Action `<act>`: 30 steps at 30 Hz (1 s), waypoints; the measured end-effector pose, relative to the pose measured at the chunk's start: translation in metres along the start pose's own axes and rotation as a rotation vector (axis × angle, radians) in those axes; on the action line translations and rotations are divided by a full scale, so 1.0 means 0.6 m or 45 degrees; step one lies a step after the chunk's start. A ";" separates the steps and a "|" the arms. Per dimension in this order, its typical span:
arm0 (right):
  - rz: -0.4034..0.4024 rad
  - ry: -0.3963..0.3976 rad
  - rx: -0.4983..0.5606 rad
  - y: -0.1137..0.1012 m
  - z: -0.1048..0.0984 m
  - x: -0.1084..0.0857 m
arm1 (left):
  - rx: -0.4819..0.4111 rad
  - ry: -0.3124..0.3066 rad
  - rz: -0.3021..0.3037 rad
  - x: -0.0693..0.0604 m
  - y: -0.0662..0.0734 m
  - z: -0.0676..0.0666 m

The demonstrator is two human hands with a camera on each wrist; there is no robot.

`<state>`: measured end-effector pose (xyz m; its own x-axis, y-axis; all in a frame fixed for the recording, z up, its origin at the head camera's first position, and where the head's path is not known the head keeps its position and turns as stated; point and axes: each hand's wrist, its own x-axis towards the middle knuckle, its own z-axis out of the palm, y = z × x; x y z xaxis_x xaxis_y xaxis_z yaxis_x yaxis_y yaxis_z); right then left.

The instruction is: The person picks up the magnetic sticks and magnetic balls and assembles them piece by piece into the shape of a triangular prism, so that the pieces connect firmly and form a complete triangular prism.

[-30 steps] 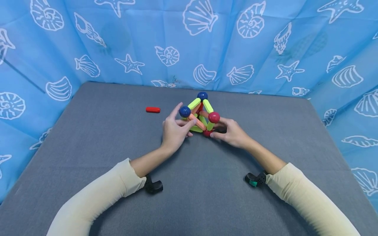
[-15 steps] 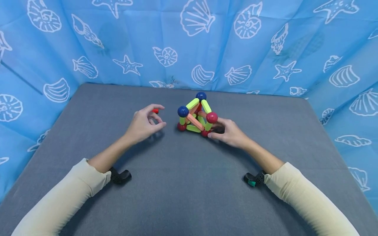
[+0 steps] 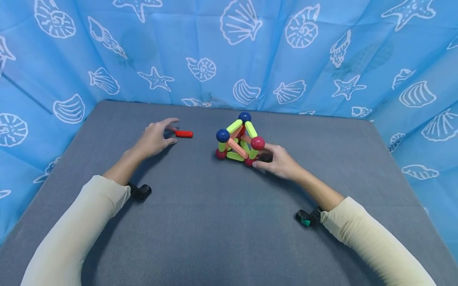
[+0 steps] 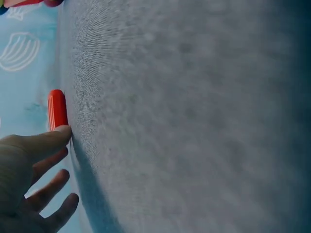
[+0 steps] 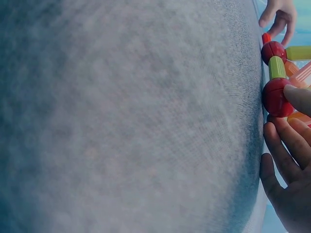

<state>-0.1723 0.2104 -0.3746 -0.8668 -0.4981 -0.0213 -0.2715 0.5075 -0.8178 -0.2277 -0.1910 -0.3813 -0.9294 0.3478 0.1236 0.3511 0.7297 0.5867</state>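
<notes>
A red magnetic stick [image 3: 184,134] lies on the grey table. My left hand [image 3: 154,138] is at its left end, thumb and fingers spread apart. In the left wrist view the thumb overlaps the end of the red stick [image 4: 57,109]; whether it touches is unclear. A prism-like frame of magnetic sticks and balls stands to the right, with lime and orange sticks [image 3: 237,148], blue balls [image 3: 223,135] and red balls [image 3: 257,143]. My right hand [image 3: 280,162] holds its lower front red ball [image 5: 277,97] between thumb and fingers. The frame's back parts are partly hidden.
Grey cloth covers the table [image 3: 229,222]. A blue curtain [image 3: 214,47] with white shell prints hangs behind it and along both sides. Black camera mounts [image 3: 141,192] are on both wrists.
My left hand has let go of the frame's orange stick and moved left to the red stick's left end. The right hand has stayed at the frame, which stands as before.
</notes>
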 end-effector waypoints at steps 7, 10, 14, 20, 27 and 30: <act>-0.003 0.002 -0.009 0.001 -0.001 0.001 | -0.026 0.006 -0.005 0.017 0.004 0.008; 0.008 0.003 -0.002 0.001 0.000 0.000 | -0.088 0.052 0.019 0.021 0.009 0.011; 0.020 0.005 -0.004 0.001 0.000 -0.002 | -0.219 0.194 0.117 0.024 0.029 0.010; 0.029 0.009 -0.020 0.002 -0.001 -0.002 | -0.416 0.363 0.316 0.025 0.107 -0.003; 0.024 0.003 -0.027 0.001 0.000 0.000 | -0.482 0.268 0.493 0.014 0.200 0.012; 0.023 -0.006 -0.024 0.001 0.000 0.000 | -0.455 0.214 0.539 0.013 0.221 0.027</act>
<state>-0.1723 0.2109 -0.3748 -0.8698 -0.4918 -0.0385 -0.2638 0.5297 -0.8061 -0.1867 -0.0821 -0.3157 -0.7319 0.4466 0.5146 0.6631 0.2933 0.6886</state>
